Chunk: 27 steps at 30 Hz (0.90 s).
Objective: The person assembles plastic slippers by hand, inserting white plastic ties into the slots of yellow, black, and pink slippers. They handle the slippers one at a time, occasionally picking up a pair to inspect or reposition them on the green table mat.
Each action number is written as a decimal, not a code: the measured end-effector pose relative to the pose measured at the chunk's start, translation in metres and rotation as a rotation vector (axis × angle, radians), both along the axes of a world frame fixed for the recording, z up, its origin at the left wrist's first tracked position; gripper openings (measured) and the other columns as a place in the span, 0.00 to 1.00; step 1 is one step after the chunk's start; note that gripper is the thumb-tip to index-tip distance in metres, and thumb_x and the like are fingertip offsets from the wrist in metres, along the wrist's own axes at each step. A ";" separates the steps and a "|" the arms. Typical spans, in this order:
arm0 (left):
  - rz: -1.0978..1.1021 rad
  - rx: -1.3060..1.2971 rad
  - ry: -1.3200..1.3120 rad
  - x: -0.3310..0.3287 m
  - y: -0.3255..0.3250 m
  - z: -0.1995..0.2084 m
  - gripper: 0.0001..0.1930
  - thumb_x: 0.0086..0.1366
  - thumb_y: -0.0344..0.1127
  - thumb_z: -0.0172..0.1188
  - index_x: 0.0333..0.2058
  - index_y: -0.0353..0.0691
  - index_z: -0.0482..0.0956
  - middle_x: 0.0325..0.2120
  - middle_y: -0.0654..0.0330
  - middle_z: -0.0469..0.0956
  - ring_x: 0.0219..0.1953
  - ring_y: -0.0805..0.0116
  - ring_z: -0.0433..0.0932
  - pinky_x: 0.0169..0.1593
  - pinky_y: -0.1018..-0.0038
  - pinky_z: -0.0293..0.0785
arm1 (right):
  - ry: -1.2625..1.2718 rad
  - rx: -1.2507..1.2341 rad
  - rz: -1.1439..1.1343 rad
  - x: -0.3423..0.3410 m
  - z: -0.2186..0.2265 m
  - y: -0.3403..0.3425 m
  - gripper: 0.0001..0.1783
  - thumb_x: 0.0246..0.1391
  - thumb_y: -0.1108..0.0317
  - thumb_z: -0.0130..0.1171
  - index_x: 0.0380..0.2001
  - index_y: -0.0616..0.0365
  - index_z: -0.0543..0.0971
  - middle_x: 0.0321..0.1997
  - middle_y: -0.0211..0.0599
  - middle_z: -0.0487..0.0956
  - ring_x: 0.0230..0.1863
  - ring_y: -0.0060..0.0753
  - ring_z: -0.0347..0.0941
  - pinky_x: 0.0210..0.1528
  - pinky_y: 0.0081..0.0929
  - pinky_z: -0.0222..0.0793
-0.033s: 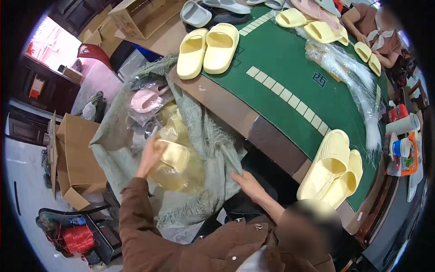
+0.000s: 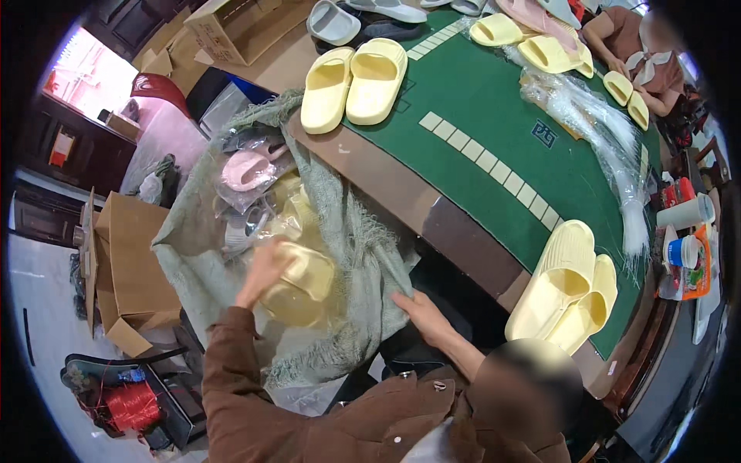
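Note:
My left hand is inside the mouth of a grey-green woven sack, closed on a pair of yellow slippers in a clear plastic bag; motion blurs them. Deeper in the sack lie a pink slipper in clear plastic, a greyish slipper and more yellow ones. My right hand pinches the sack's edge on the side toward the table.
Two yellow slippers stand on the green-topped table, with another pair at its near right. A bundle of clear plastic lies across it. A cardboard box is at left; another person sits far right.
My left hand and the bagged yellow slippers have shifted slightly within the sack. My right hand stays at the sack's edge.

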<state>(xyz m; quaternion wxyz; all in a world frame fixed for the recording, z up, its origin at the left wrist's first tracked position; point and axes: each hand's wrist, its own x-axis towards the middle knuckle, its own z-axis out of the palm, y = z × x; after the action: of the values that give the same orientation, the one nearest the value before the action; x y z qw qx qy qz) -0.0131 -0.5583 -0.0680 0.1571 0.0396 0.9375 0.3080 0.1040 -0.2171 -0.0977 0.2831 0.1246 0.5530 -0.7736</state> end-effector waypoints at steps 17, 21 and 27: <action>-0.942 -0.310 -0.020 0.048 0.038 -0.149 0.22 0.61 0.32 0.53 0.55 0.41 0.72 0.57 0.47 0.67 0.50 0.47 0.74 0.55 0.65 0.70 | -0.026 -0.110 0.017 0.017 0.032 -0.002 0.23 0.68 0.62 0.48 0.59 0.69 0.67 0.56 0.39 0.75 0.54 0.28 0.70 0.60 0.29 0.63; -0.812 -0.552 -0.109 0.080 0.066 -0.188 0.21 0.62 0.32 0.52 0.54 0.39 0.72 0.55 0.46 0.68 0.49 0.47 0.75 0.54 0.64 0.70 | 0.039 -0.031 0.096 0.021 0.026 0.003 0.24 0.68 0.61 0.47 0.58 0.68 0.68 0.57 0.38 0.74 0.55 0.28 0.69 0.60 0.29 0.62; -0.690 -0.589 -0.186 0.095 0.067 -0.205 0.19 0.63 0.33 0.51 0.53 0.37 0.73 0.52 0.45 0.69 0.48 0.48 0.75 0.53 0.64 0.70 | 0.089 0.230 0.281 0.029 0.032 0.015 0.22 0.67 0.60 0.49 0.52 0.69 0.72 0.50 0.37 0.78 0.50 0.24 0.70 0.54 0.28 0.66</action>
<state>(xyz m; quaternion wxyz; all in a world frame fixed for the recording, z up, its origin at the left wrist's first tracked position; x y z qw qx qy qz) 0.0816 -0.4916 -0.2735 0.3387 0.2753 0.8989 -0.0397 0.1330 -0.2017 -0.0660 0.3475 0.0437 0.6618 -0.6628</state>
